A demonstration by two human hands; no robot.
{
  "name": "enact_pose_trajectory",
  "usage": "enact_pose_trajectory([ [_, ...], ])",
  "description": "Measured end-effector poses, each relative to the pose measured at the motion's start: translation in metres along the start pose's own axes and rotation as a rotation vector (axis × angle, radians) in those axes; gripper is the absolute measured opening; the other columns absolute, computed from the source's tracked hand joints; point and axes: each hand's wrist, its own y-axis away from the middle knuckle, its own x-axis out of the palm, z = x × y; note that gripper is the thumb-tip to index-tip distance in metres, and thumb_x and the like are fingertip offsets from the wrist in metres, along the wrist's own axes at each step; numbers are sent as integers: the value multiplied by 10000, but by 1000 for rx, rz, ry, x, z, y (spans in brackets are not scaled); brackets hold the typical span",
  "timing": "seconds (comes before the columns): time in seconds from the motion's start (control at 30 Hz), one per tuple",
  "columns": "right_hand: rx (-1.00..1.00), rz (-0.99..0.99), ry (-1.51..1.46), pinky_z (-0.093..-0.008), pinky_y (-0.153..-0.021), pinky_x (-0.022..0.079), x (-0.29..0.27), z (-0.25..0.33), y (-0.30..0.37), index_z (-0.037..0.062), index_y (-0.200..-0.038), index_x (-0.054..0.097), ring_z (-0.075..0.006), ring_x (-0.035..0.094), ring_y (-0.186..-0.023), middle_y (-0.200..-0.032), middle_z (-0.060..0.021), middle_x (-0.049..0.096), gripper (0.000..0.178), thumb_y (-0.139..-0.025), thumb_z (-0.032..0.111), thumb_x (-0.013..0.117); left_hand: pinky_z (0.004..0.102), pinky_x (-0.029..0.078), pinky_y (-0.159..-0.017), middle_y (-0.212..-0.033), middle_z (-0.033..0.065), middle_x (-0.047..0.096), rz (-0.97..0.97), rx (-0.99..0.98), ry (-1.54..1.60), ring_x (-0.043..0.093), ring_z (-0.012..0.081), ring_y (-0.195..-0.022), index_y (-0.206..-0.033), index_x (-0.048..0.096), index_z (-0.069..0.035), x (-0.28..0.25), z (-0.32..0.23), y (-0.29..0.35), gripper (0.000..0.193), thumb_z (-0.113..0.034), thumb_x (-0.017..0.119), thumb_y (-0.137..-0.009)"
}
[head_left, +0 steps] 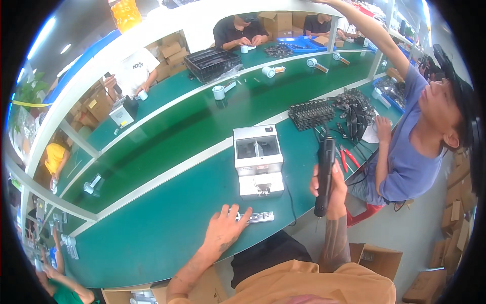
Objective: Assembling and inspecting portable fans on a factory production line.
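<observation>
While L hand [226,228] lies w/ fingers spread over the L end of a pale flat part [262,217] on the bench [152,233], just in front of the white boxy machine [258,166], can't tell if that grip's closed on it. R hand [336,191] has its grip wrapped round a black elec. screwdriver [325,175], bit pointing down. Part prob. light, stiff, maybe slick; best pinned by L end, fingertips clear of exposed face. Driver likely heavier; hold mid-body.
</observation>
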Motion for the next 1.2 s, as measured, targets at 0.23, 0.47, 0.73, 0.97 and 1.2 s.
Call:
enact_pose_trajectory([
  [0.23, 400, 85, -785, -252, -425, 387, -1, 8, 13, 91, -1513, 298, -143, 449, -520, -861, -69, 511, 569, -1036, 370, 435, 358, 544, -652, -1070, 112, 554, -28, 19, 73, 578, 279, -966, -1279, 596, -158, 1, 3, -3, 400, -229, 631, -888],
  [0.47, 53, -31, -219, -273, -427, 394, 44, 36, 28, 101, -1500, 357, -152, 469, -516, -761, -50, 492, 703, -1021, 613, 294, 351, 548, -608, -1037, 99, 540, -15, 43, 59, 574, 267, -952, -1281, 601, -153, 4, 3, 3, 433, -167, 615, -848],
  [0.73, 419, 277, -383, -314, -426, 349, 41, 18, 37, 64, -1421, 434, -153, 415, -418, -564, -30, 415, 856, -953, 746, 210, 345, 551, -622, -1085, 117, 555, -25, 60, 41, 574, 284, -998, -1305, 588, -130, 14, 6, 0, 500, -94, 586, -806],
  [0.97, 126, 66, -570, -274, -479, 402, 60, 6, 23, 29, -1307, 459, -124, 408, -467, -672, -29, 455, 642, -1015, 593, 365, 315, 539, -599, -1080, 87, 549, -24, 24, -57, 571, 252, -955, -1284, 609, -176, 24, 2, -12, 472, -123, 632, -816],
  [1.2, -410, 300, 17, -287, -408, 422, 101, -7, -27, 18, -1282, 471, -163, 503, -478, -654, -63, 510, 926, -870, 834, 323, 317, 530, -614, -1078, 82, 545, -71, -19, -49, 566, 249, -958, -1286, 609, -176, 29, -7, -7, 505, -86, 613, -789],
])
